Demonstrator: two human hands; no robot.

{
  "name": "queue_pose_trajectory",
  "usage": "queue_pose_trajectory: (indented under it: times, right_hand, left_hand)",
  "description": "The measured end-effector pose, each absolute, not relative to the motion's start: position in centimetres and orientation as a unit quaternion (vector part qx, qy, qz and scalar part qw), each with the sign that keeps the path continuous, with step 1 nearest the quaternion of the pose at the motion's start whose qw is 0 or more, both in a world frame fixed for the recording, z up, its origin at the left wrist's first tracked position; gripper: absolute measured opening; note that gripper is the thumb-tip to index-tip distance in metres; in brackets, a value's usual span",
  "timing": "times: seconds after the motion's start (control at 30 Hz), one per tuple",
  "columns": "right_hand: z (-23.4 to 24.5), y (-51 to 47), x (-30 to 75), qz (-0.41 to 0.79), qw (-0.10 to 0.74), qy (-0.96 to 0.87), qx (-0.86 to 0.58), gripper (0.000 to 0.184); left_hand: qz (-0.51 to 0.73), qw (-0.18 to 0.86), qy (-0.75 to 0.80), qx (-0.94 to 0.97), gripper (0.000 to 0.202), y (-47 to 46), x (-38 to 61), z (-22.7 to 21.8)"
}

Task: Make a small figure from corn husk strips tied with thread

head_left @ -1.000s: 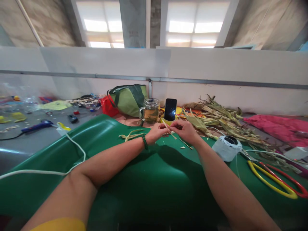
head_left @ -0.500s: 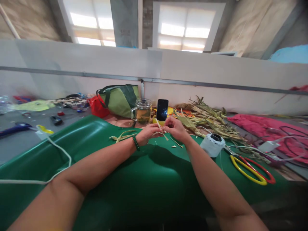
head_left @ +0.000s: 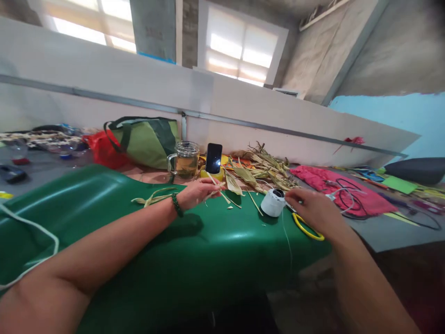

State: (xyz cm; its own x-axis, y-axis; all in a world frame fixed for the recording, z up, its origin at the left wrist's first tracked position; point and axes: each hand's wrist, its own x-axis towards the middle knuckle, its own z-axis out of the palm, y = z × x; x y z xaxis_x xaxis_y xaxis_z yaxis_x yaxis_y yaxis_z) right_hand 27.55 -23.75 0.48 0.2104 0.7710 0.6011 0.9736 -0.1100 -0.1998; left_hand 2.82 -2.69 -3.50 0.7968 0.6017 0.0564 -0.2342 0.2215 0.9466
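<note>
My left hand (head_left: 199, 191), with a green bead bracelet at the wrist, pinches thin dried leaf strips (head_left: 218, 189) over the green sheet (head_left: 114, 204). My right hand (head_left: 312, 209) has reached out to the right, over the yellow-handled scissors (head_left: 308, 228) and just beside the white thread spool (head_left: 273, 202). Its fingers are curled, and a thin white thread hangs below it. A pile of dried leaves (head_left: 264, 168) lies behind the spool.
A glass mug of tea (head_left: 184, 160), a black phone (head_left: 213, 158) and a green bag (head_left: 148, 140) stand at the back by the white partition. A pink cloth with cables (head_left: 333, 188) lies right. Loose leaf strips (head_left: 153, 198) rest left.
My right hand left the leaf strips and moved right to the scissors beside the spool. The left hand kept hold of the strips. The view swung right.
</note>
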Motion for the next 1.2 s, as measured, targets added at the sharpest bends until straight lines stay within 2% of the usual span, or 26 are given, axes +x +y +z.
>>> queue_pose_trajectory:
  times: [0.07, 0.17, 0.27, 0.43, 0.5, 0.57, 0.67, 0.77, 0.87, 1.0, 1.1, 1.2]
  right_hand:
    - [-3.0, -25.0, 29.3, -0.16, 0.304, -0.552, -0.76, 0.024]
    - [-7.4, -25.2, 29.7, 0.012, 0.391, -0.541, -0.744, 0.031]
    - [-7.9, -24.1, 28.9, 0.112, 0.487, -0.502, -0.706, 0.032]
    - [-0.1, -20.1, 30.3, 0.146, 0.659, -0.419, -0.608, 0.032]
    - [3.8, -17.8, 31.1, 0.13, 0.756, -0.352, -0.537, 0.033]
    - [7.0, -15.4, 31.0, 0.119, 0.812, -0.294, -0.491, 0.029]
    - [9.0, -12.4, 27.8, 0.184, 0.802, -0.305, -0.479, 0.028]
    - [7.7, -9.8, 22.5, 0.327, 0.711, -0.386, -0.488, 0.029]
    - [5.5, -7.5, 18.1, 0.393, 0.643, -0.435, -0.492, 0.031]
    - [3.9, -5.1, 16.2, 0.357, 0.63, -0.49, -0.486, 0.036]
    - [2.9, -3.9, 16.7, 0.277, 0.644, -0.52, -0.487, 0.039]
    - [1.3, -3.5, 17.6, 0.269, 0.672, -0.502, -0.473, 0.041]
  left_hand:
    - [0.24, 0.765, 0.135, 0.583, 0.021, -3.2, 2.9, -3.6]
    - [0.226, 0.761, 0.125, 0.594, 0.02, -3.5, 3.0, -3.9]
    - [0.226, 0.77, 0.136, 0.58, 0.02, -3.6, 2.9, -3.9]
    - [0.233, 0.78, 0.126, 0.567, 0.016, -3.5, 2.7, -3.6]
    - [0.234, 0.776, 0.132, 0.57, 0.016, -3.3, 2.7, -3.7]
    - [0.23, 0.773, 0.13, 0.576, 0.018, -3.0, 2.5, -3.6]
    - [0.234, 0.774, 0.117, 0.576, 0.021, -2.7, 2.2, -3.3]
    - [0.268, 0.784, 0.091, 0.552, 0.022, -2.5, 1.9, -2.7]
    - [0.32, 0.791, 0.063, 0.518, 0.023, -2.1, 1.5, -2.0]
    - [0.354, 0.786, 0.061, 0.503, 0.026, -1.0, 0.8, -1.2]
    - [0.34, 0.779, 0.072, 0.522, 0.02, -0.2, 0.2, -0.8]
    - [0.338, 0.773, 0.099, 0.528, 0.013, 0.8, -0.2, -0.8]
